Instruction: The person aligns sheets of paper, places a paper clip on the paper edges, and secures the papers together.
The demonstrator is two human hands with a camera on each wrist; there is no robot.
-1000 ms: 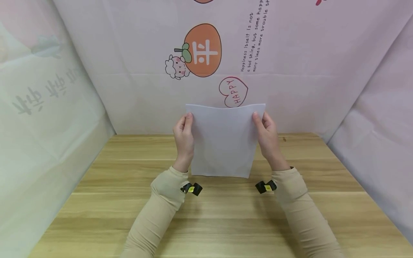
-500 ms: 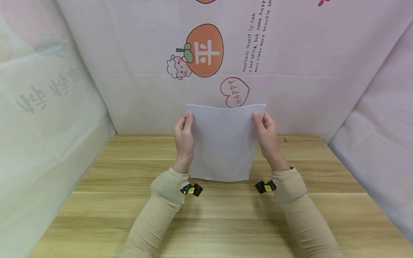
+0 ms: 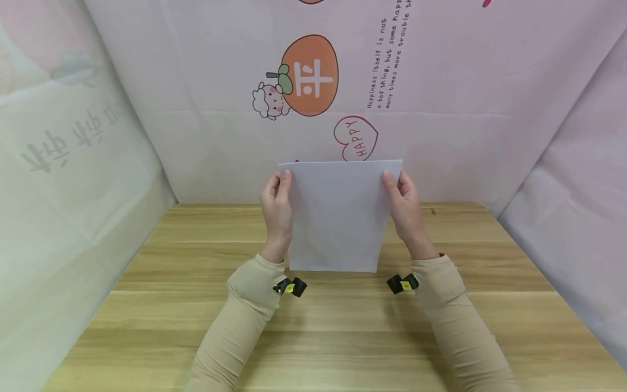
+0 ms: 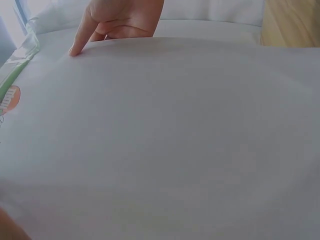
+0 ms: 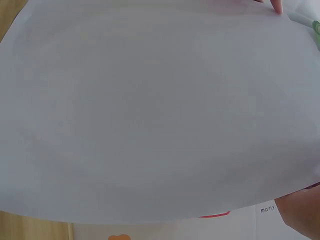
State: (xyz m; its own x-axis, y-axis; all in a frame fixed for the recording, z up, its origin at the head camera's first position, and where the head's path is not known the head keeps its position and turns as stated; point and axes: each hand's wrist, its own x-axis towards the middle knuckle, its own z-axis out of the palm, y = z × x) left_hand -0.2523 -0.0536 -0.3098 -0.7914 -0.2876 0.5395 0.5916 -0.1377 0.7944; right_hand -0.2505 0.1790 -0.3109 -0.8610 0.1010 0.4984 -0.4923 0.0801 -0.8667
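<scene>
White paper is held up above the wooden table in the head view, its blank face toward me. Whether it is one sheet or several, I cannot tell. My left hand pinches its upper left corner, thumb on the near face and fingers behind. At the upper right corner, my right hand pinches it the same way. The paper fills most of the left wrist view, with the right hand at its far edge. In the right wrist view, the paper covers nearly everything.
The wooden table spreads below both arms. White printed cloth hangs behind it, with more cloth at both sides. A tiny brown mark shows near the table's back edge. Black wrist cameras sit on both sleeves.
The paper's sagging top edge has become nearly straight. Its bottom edge bulged down half a second ago and is now flatter. My left hand has shifted slightly left; both grips stay.
</scene>
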